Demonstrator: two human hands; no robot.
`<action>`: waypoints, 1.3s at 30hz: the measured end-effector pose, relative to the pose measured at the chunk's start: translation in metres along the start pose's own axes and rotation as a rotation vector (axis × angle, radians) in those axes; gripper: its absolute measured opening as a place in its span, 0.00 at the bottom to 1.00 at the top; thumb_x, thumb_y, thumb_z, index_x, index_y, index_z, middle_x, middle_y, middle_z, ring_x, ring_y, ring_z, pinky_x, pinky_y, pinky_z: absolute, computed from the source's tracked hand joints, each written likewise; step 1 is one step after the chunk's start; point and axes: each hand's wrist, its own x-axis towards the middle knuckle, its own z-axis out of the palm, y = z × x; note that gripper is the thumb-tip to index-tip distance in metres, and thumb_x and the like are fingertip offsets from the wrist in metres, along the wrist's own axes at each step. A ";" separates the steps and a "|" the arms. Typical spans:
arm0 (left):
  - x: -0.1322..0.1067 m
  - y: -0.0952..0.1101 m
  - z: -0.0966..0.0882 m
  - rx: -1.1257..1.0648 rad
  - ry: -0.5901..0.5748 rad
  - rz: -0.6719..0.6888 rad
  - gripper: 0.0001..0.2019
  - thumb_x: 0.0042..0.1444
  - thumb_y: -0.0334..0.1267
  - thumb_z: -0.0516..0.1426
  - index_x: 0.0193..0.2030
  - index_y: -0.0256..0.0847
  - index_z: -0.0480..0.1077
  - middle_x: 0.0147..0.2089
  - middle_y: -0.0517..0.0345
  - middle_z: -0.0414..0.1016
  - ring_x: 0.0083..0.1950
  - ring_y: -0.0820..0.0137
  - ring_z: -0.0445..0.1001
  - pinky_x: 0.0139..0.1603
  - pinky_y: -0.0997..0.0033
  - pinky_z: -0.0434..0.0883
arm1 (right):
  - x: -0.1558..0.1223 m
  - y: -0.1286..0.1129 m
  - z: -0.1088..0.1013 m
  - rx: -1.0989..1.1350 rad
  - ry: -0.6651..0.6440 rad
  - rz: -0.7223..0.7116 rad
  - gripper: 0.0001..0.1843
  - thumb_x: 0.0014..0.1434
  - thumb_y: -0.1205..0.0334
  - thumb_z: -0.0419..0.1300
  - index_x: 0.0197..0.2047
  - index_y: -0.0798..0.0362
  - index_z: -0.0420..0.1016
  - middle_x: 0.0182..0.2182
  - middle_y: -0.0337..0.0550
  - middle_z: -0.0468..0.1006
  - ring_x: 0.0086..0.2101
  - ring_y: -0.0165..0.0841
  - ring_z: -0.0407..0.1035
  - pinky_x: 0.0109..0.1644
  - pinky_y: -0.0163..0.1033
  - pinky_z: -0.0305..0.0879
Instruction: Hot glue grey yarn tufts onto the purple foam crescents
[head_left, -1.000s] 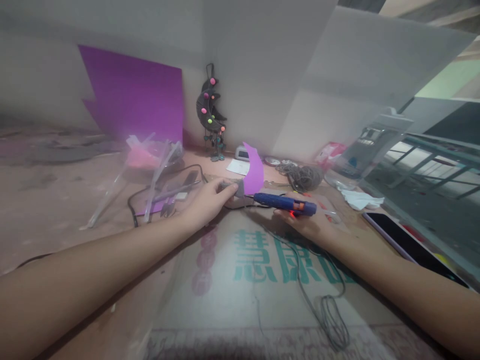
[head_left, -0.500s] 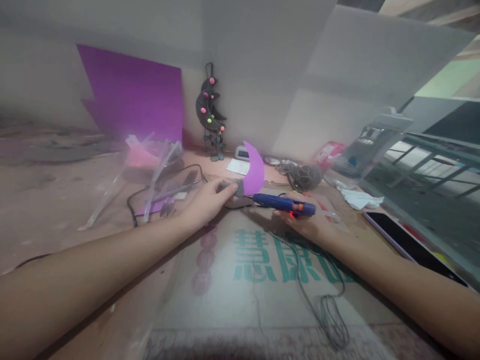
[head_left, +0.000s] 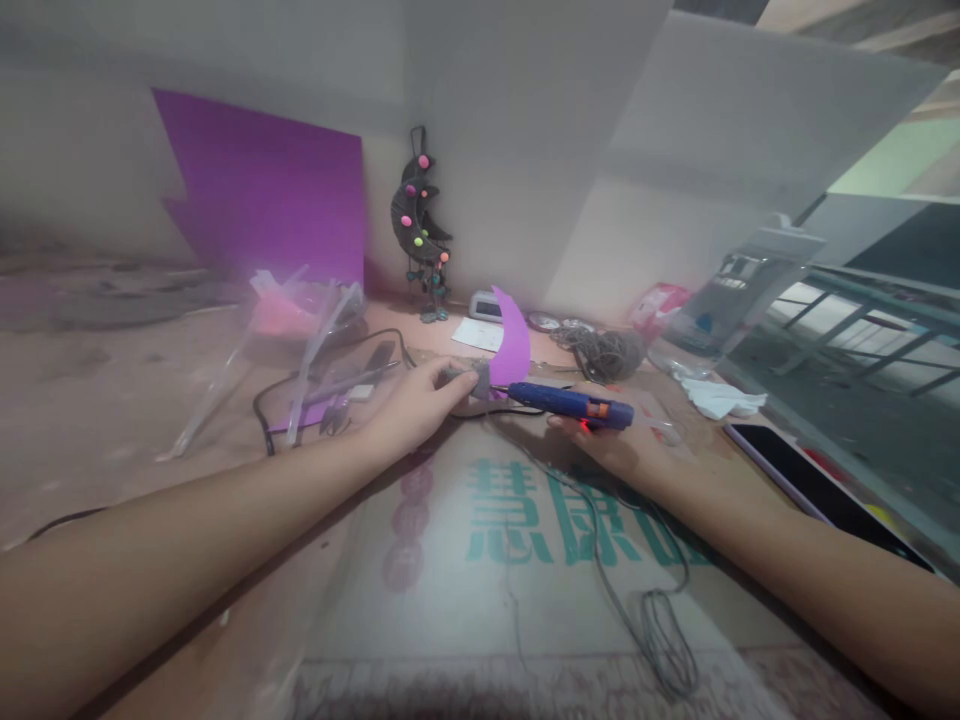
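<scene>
My left hand (head_left: 431, 395) pinches a purple crescent cutout (head_left: 514, 345) at its lower end, where grey yarn (head_left: 481, 379) is wrapped around it. The crescent's bare tip points up. My right hand (head_left: 604, 440) is closed around a blue hot glue gun (head_left: 562, 402) with a red light showing beneath it. The gun's nozzle points left and comes up to the edge of the wrapped yarn; whether it touches, I cannot tell. A grey strand runs from the crescent down to a loose loop of yarn (head_left: 667, 645) on the board.
A dark moon ornament with coloured dots (head_left: 420, 215) hangs on the wall beside purple sheets (head_left: 277, 200). Behind my hands lie a ball of grey yarn (head_left: 611, 352) and a white card (head_left: 478, 334). Glue sticks (head_left: 319, 350) stand left; a phone (head_left: 810, 480) and tissue (head_left: 720, 397) lie right.
The crescent has turned slightly, its tip shifting a little right and down. The glue gun has moved very slightly right, its nozzle still by the wrapped end.
</scene>
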 end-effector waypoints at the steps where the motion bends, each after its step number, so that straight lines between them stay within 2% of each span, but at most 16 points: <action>1: 0.000 0.000 0.000 0.005 0.002 0.007 0.11 0.56 0.45 0.53 0.29 0.40 0.64 0.19 0.67 0.59 0.18 0.77 0.57 0.19 0.78 0.52 | 0.000 0.000 0.000 -0.006 0.008 0.001 0.16 0.53 0.48 0.59 0.23 0.50 0.65 0.19 0.37 0.67 0.21 0.31 0.62 0.24 0.37 0.57; 8: 0.000 -0.001 0.000 0.011 -0.018 0.016 0.11 0.57 0.46 0.53 0.31 0.40 0.66 0.17 0.68 0.59 0.17 0.77 0.56 0.19 0.78 0.54 | 0.001 -0.004 -0.002 -0.025 -0.006 0.025 0.18 0.53 0.47 0.58 0.22 0.50 0.63 0.19 0.36 0.66 0.21 0.30 0.61 0.23 0.35 0.56; 11: -0.001 -0.001 0.000 0.016 -0.022 0.022 0.11 0.57 0.46 0.54 0.31 0.40 0.66 0.19 0.67 0.63 0.17 0.77 0.58 0.20 0.78 0.54 | 0.001 -0.004 -0.002 -0.039 0.002 0.034 0.19 0.53 0.46 0.58 0.22 0.50 0.63 0.18 0.36 0.65 0.20 0.29 0.60 0.23 0.35 0.55; 18: -0.002 0.004 0.000 0.009 -0.039 -0.002 0.11 0.57 0.46 0.54 0.32 0.39 0.67 0.25 0.63 0.71 0.20 0.77 0.61 0.20 0.79 0.56 | -0.001 -0.001 -0.002 0.026 0.016 0.022 0.16 0.54 0.47 0.59 0.24 0.50 0.66 0.20 0.37 0.69 0.22 0.31 0.64 0.25 0.36 0.60; 22: -0.004 0.009 0.001 -0.004 -0.044 -0.022 0.10 0.57 0.44 0.55 0.31 0.39 0.67 0.23 0.65 0.69 0.19 0.78 0.60 0.19 0.80 0.54 | 0.000 0.000 -0.001 0.007 0.039 0.059 0.16 0.53 0.47 0.59 0.24 0.50 0.65 0.19 0.37 0.68 0.21 0.32 0.64 0.23 0.37 0.61; 26: -0.007 0.013 0.001 -0.010 -0.056 -0.052 0.09 0.58 0.42 0.55 0.31 0.39 0.66 0.20 0.67 0.65 0.16 0.79 0.58 0.18 0.80 0.53 | 0.000 0.003 0.000 0.018 0.027 0.036 0.16 0.53 0.46 0.58 0.26 0.50 0.67 0.21 0.38 0.69 0.22 0.32 0.65 0.25 0.37 0.62; 30: -0.009 0.013 0.001 0.001 -0.075 -0.041 0.09 0.57 0.44 0.55 0.32 0.40 0.66 0.17 0.69 0.63 0.15 0.79 0.57 0.18 0.79 0.53 | 0.000 0.004 0.001 0.000 0.044 0.020 0.14 0.54 0.48 0.58 0.27 0.50 0.69 0.21 0.36 0.70 0.22 0.31 0.64 0.24 0.35 0.61; 34: -0.008 0.012 0.000 0.004 -0.078 -0.034 0.10 0.57 0.45 0.55 0.32 0.40 0.67 0.16 0.68 0.62 0.15 0.77 0.57 0.19 0.78 0.52 | -0.001 -0.002 -0.003 -0.036 0.074 0.020 0.13 0.55 0.49 0.58 0.30 0.51 0.72 0.25 0.40 0.74 0.26 0.34 0.68 0.28 0.37 0.63; 39: -0.004 0.008 0.001 0.007 -0.069 -0.005 0.12 0.56 0.47 0.55 0.30 0.39 0.67 0.20 0.65 0.65 0.19 0.76 0.60 0.19 0.78 0.54 | -0.001 -0.011 -0.010 0.013 0.056 -0.015 0.12 0.55 0.52 0.59 0.36 0.52 0.74 0.33 0.43 0.79 0.34 0.37 0.72 0.36 0.38 0.67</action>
